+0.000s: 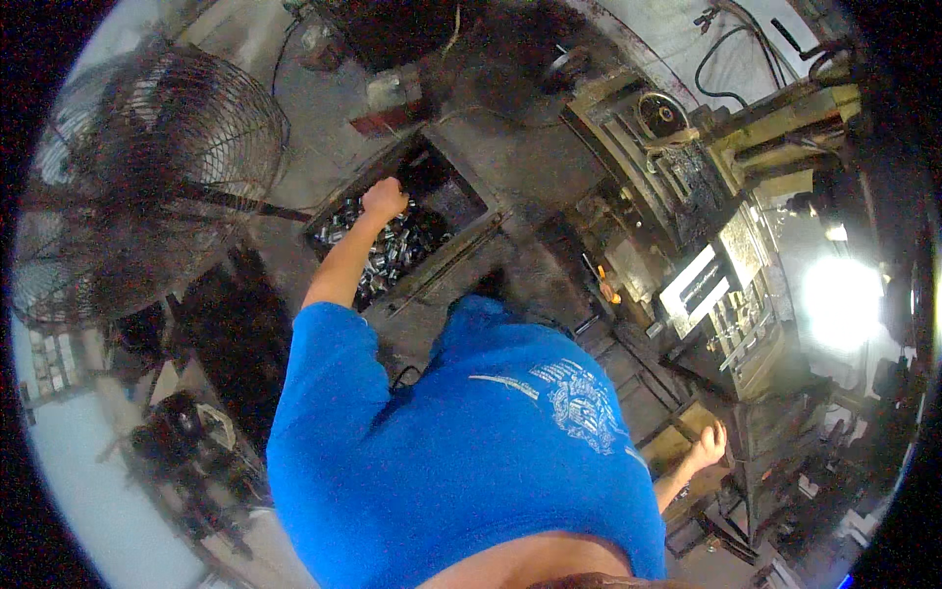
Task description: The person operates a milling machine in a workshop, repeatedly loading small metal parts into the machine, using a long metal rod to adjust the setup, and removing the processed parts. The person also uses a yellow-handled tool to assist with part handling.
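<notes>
**Left hand down in the parts bin, right hand at the machine**

Head view: the left hand point(384, 198) is clenched inside a dark metal bin point(469, 201) on the floor, over a heap of small shiny metal parts point(392, 250) at the bin's near edge; whether it grips any cannot be told. The right hand point(708, 444) rests on the machine point(726, 294), its grip unclear. Leaning this far, parts could slip from the fist, or sharp edges nick it.

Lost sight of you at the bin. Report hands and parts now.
Left hand closed, down in the bin of shiny metal parts. Right hand resting on the machine's edge. Nothing blocks the bin.
</notes>
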A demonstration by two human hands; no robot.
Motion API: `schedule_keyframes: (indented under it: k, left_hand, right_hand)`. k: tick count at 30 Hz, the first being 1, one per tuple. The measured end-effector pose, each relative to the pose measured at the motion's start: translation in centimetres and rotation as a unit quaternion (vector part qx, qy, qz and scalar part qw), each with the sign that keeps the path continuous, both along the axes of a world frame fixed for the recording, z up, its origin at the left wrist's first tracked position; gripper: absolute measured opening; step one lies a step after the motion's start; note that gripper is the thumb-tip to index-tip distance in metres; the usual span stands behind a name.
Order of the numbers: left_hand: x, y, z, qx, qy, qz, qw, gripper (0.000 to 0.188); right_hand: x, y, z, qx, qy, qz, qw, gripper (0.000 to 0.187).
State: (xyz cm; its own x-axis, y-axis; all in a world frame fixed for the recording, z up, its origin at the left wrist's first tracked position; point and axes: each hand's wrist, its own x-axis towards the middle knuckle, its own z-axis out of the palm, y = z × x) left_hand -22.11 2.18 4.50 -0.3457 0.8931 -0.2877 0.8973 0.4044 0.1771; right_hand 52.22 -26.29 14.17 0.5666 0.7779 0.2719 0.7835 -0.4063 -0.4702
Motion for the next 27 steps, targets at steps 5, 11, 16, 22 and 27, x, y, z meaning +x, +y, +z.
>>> schedule_keyframes:
  k: [5,11,16,22,27]
  left_hand:
    - [1.3,1.6,-1.6,-0.131,0.082,-0.131,0.979,0.025]
    - [2.1,3.0,-3.4,-0.192,0.125,-0.268,0.936,0.028]
    - [0.8,2.9,-3.4,-0.111,0.099,-0.289,0.946,0.029]
    - [-1.1,3.2,-0.8,-0.062,-0.204,-0.031,0.977,0.038]
    - [12.5,1.3,12.8,0.084,-0.638,0.052,0.764,0.034]
  right_hand:
    - [-3.7,2.5,2.3,-0.017,0.034,0.031,0.999,0.027]
    - [-7.6,3.2,3.0,0.012,0.146,0.018,0.989,0.031]
    - [-9.7,2.6,3.7,-0.021,0.190,-0.027,0.981,0.032]
    - [-8.5,0.4,4.7,0.016,0.159,-0.039,0.986,0.030]
    - [-14.0,5.0,10.5,0.066,0.342,0.040,0.937,0.038]
